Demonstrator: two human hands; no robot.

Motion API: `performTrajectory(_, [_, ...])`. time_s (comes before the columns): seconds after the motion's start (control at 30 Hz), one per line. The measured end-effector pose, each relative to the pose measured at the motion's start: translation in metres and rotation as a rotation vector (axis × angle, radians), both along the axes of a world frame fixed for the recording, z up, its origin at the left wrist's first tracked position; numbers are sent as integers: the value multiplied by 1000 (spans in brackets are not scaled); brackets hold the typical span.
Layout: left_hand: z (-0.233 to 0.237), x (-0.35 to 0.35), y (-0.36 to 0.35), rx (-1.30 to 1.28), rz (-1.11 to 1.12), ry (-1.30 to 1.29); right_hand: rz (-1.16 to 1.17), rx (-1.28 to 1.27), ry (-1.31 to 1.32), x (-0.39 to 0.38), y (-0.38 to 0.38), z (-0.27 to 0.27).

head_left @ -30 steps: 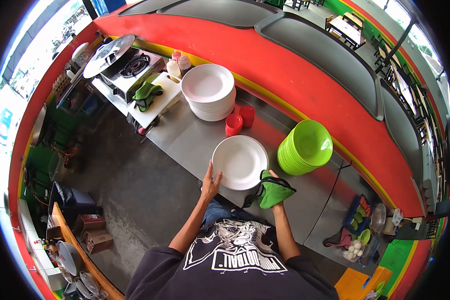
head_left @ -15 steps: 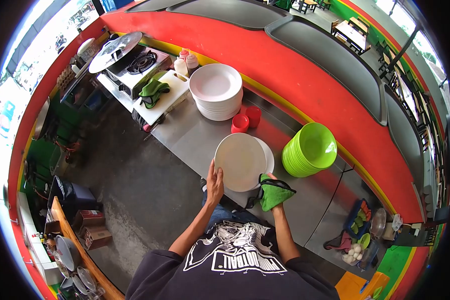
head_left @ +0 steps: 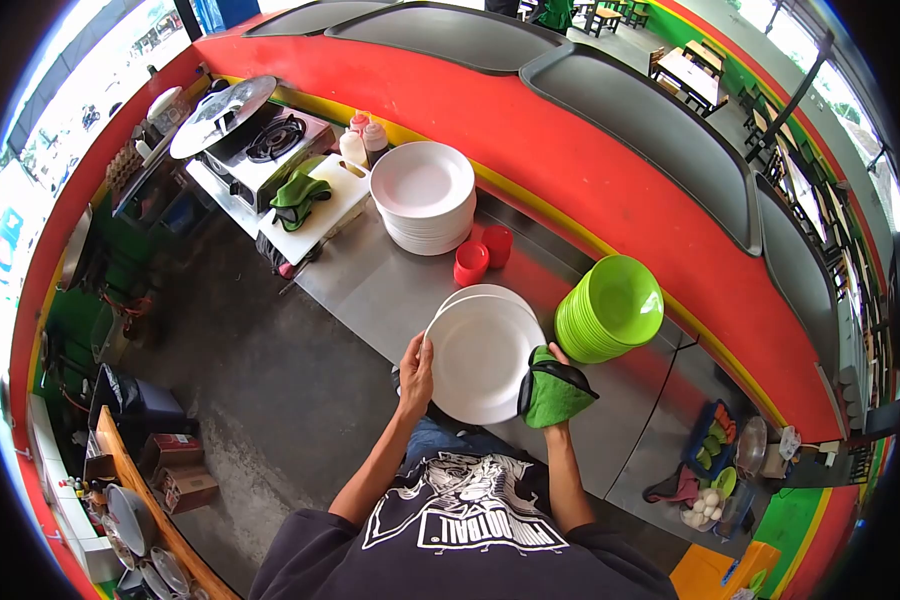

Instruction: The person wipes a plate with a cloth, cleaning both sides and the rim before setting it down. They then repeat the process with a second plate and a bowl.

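Observation:
A white plate point(head_left: 482, 365) is held up over the counter's near edge, its face towards me. My left hand point(head_left: 416, 378) grips its left rim, thumb on the near side. On the right, a green cloth point(head_left: 555, 396) with black edging is bunched in my right hand point(head_left: 560, 356) and pressed against the plate's right rim; the cloth hides most of those fingers. Behind the held plate, the rim of another white plate point(head_left: 492, 290) shows, the rest of it covered.
Further along the steel counter point(head_left: 360, 290) stand a stack of white plates point(head_left: 425, 195), red cups point(head_left: 472, 262) and a stack of green bowls point(head_left: 615, 305). A cutting board point(head_left: 315, 215) bears another green cloth point(head_left: 298, 200), near a stove point(head_left: 270, 140). A red ledge point(head_left: 620, 170) runs behind.
The held plate has come closer to me, and its visible face has gone from dull grey-beige to bright white. Both hands moved with it; the cloth stays at its right rim.

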State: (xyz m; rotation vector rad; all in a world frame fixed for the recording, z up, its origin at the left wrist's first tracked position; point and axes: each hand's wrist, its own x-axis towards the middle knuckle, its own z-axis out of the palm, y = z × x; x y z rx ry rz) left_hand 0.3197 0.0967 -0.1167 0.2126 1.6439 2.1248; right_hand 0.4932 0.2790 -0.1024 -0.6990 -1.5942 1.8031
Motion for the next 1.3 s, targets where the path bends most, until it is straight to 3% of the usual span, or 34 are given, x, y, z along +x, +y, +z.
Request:
performTrajectory(0.07, [-6, -3, -4, 1, -12, 5, -18, 78, -76, -5, -4, 12])
performTrajectory(0.2, [34, -6, -12, 194, -73, -328, -3, 365, -181, -8, -11, 10])
performTrajectory(0.3, [55, -12, -18, 179, -145, -449, 58, 190, -173, -11, -9, 22])
performTrajectory(0.33, [57, -16, -20, 140, -158, -418, 120, 303, -180, -8, -4, 19])
performTrajectory(0.4, [60, -25, -24, 69, -174, -354, 141, -309, 150, -6, 19, -26])
performTrajectory(0.43, [59, -31, -26, 61, -153, -342, 183, 89, -15, -11, 19, -2])
performTrajectory(0.5, [57, -42, -29, 43, -111, -328, 25, 974, -408, -22, 16, 50])
performTrajectory(0.57, [59, -53, -34, 37, -86, -335, -231, -726, 387, -28, 18, 51])
performTrajectory(0.67, [55, -72, -42, 16, -96, -296, -425, -498, 539, -37, 12, 65])
performTrajectory(0.73, [56, -83, -47, -4, -115, -276, -348, 654, -715, -68, -13, 130])
performTrajectory(0.83, [68, -93, -50, -21, -146, -271, -391, 1143, -823, -116, -62, 143])
performTrajectory(0.9, [73, -101, -49, -9, -159, -246, -63, 558, -48, -132, -90, 82])
performTrajectory(0.93, [87, -105, -50, 22, -171, -271, 142, 676, -37, -145, -100, 85])
performTrajectory(0.97, [88, -112, -51, 21, -166, -230, 197, 767, -314, -158, -116, 67])
performTrajectory(1.03, [86, -125, -56, 18, -151, -155, 293, 1163, -518, -174, -139, 83])
performTrajectory(1.2, [74, -163, -77, -34, -149, -213, 545, 1259, -546, -193, -184, 71])
performTrajectory(1.3, [62, -180, -86, -83, -214, -118, 497, 1208, -575, -210, -206, 68])
